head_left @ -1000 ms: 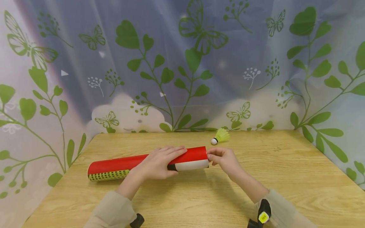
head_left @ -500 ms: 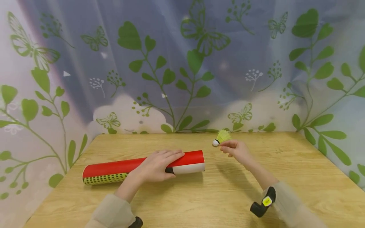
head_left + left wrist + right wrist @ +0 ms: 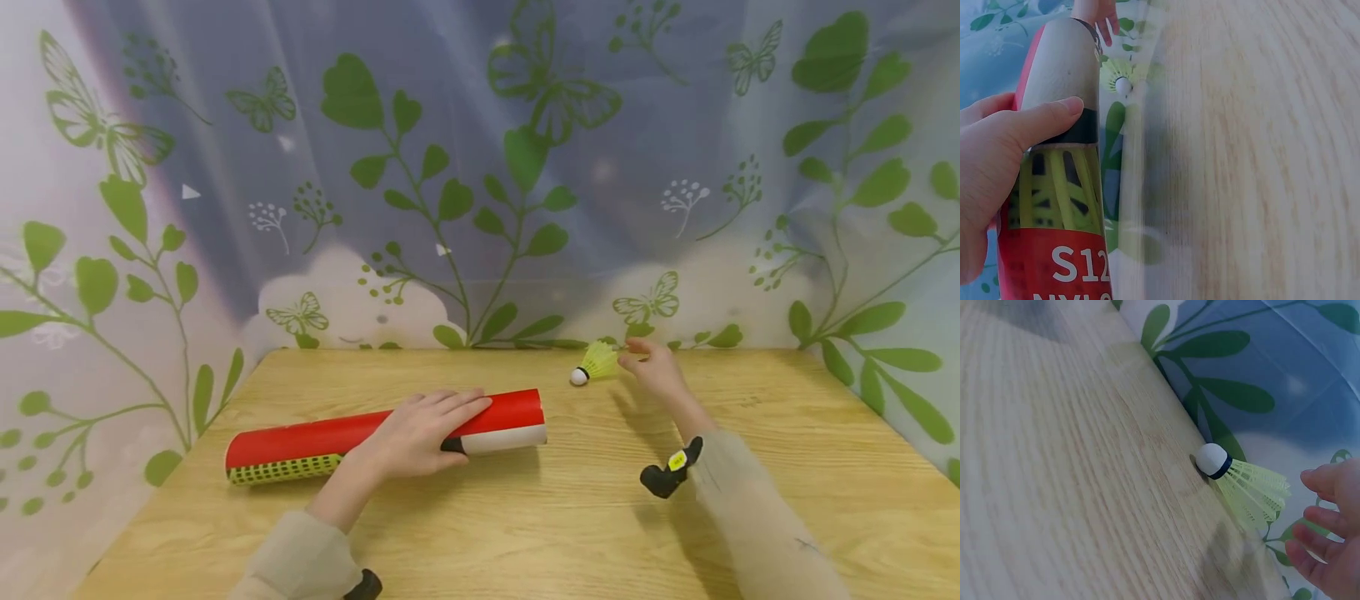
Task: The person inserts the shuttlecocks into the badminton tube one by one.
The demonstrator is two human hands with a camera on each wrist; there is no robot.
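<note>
A red, white and yellow-green shuttlecock tube (image 3: pixel 300 442) lies lengthwise on the table, with my left hand (image 3: pixel 416 435) gripping it from above. In the left wrist view my thumb presses across the tube's dark band, and printed lettering shows lower down on the tube (image 3: pixel 1063 75). Toward the back edge, a yellow shuttlecock (image 3: pixel 597 362) with a white cork rests on its side, cork pointing left. My right hand (image 3: pixel 656 371) hovers just right of its skirt. The right wrist view shows those fingers (image 3: pixel 1311 561) spread and bent, a small gap from the shuttlecock (image 3: pixel 1247 487).
The wooden table (image 3: pixel 480 533) ends at a hanging curtain (image 3: pixel 450 167) printed with green leaves and butterflies, close behind the shuttlecock. Each sleeve carries a black wrist camera, the right one (image 3: pixel 671 468) bearing a yellow label.
My right hand has left the tube's right end and travelled back and right, past the shuttlecock's cork to its skirt, its fingers parting. My left hand keeps its grip on the tube.
</note>
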